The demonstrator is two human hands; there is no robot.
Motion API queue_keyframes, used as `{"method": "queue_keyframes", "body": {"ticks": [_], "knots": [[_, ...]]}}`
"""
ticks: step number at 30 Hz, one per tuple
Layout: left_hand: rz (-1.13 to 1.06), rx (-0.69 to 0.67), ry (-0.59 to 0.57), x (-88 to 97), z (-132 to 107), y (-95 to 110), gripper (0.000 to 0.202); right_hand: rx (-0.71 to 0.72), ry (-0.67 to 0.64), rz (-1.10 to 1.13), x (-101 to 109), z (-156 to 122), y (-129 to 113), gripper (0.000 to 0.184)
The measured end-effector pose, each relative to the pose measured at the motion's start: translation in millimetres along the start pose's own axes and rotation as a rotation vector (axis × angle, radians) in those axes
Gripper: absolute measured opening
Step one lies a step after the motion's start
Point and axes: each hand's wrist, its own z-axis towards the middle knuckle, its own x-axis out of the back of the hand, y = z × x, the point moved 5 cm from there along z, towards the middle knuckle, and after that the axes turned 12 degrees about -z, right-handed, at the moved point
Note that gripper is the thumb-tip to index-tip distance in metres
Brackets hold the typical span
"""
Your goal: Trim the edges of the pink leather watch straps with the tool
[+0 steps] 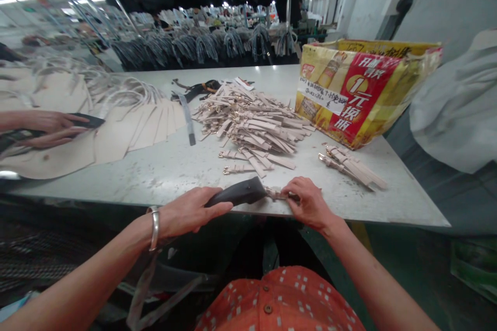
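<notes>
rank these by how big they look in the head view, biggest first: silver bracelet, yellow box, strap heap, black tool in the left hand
1. Yellow box
2. Strap heap
3. Black tool
4. Silver bracelet

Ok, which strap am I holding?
The strap at the table's near edge, in your right hand, beside the black tool. The others lie farther back, at the pile or near the box.

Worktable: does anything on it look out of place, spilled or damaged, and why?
The dark tangle at the back left of the pale strap pile looks odd: its colour clashes. No spill stands out; the tabletop shows dark marks, perhaps stains or wear.
</notes>
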Motion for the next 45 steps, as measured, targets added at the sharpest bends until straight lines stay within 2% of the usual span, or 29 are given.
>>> {"method": "queue_keyframes", "body": {"ticks": [5,8,14,19,22,28,30,33,35,37,40,45], "knots": [[0.064,0.006,-0.023,-1.9,-6.9,7.2,0.049,0.071,0.045,-0.044,3.1,-15.9,-10.0,0.025],[0.162,-0.035,0.013,1.5,-13.1,16.3,0.048,0.092,0.052,-0.039,2.6,-20.3,-11.1,0.022],[0.275,-0.045,0.066,7.7,-24.1,32.5,0.051,0.142,-0.009,-0.042,-3.5,-21.3,-15.5,0.017],[0.347,-0.064,0.013,-6.6,-15.8,31.8,0.053,0.110,0.041,0.084,-2.6,-21.5,-12.8,0.017],[0.348,-0.069,0.055,-5.7,-15.5,33.2,0.055,0.078,0.037,0.110,-1.8,-19.6,-12.6,0.015],[0.244,-0.059,0.100,6.0,-23.0,44.8,0.050,0.115,-0.141,-0.088,-3.9,-13.8,-22.9,0.043],[0.246,-0.051,0.115,6.8,-23.0,43.2,0.049,0.126,-0.205,-0.186,-4.1,-10.8,-26.7,0.047],[0.252,-0.048,0.096,3.8,-22.5,35.0,0.048,0.156,-0.287,-0.313,-4.0,-3.7,-33.5,0.042],[0.225,-0.047,0.091,3.0,-23.6,28.7,0.046,0.179,-0.331,-0.341,-4.2,2.1,-38.1,0.040],[0.194,-0.046,0.099,4.1,-26.1,24.1,0.045,0.188,-0.355,-0.324,-4.1,7.1,-41.1,0.045],[0.180,-0.047,0.108,6.3,-29.8,20.6,0.046,0.187,-0.353,-0.290,-4.0,10.6,-41.2,0.054],[0.242,-0.058,0.089,3.5,-26.0,17.8,0.049,0.162,-0.241,-0.090,-5.2,5.2,-28.7,0.042]]}}
